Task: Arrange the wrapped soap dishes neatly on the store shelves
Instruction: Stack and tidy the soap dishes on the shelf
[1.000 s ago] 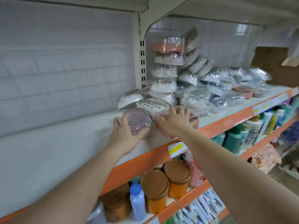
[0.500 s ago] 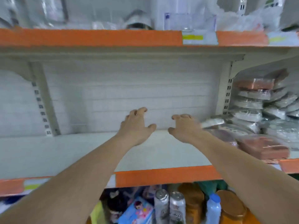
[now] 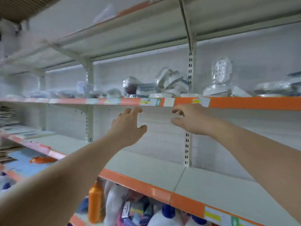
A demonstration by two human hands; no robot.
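A long grey metal shelf with an orange front strip (image 3: 244,102) runs across at hand height. Along its top lie clear-wrapped plastic soap dishes (image 3: 172,83), loosely heaped, one white perforated dish (image 3: 221,70) standing upright. Just below the strip, the left hand (image 3: 127,126) and right hand (image 3: 189,119) hover with fingers loosely spread, holding nothing.

Two bare forearms, no sleeves, no watch/rings/gloves; left grip (image 3: 128,126) & right grip (image 3: 189,120) bare.
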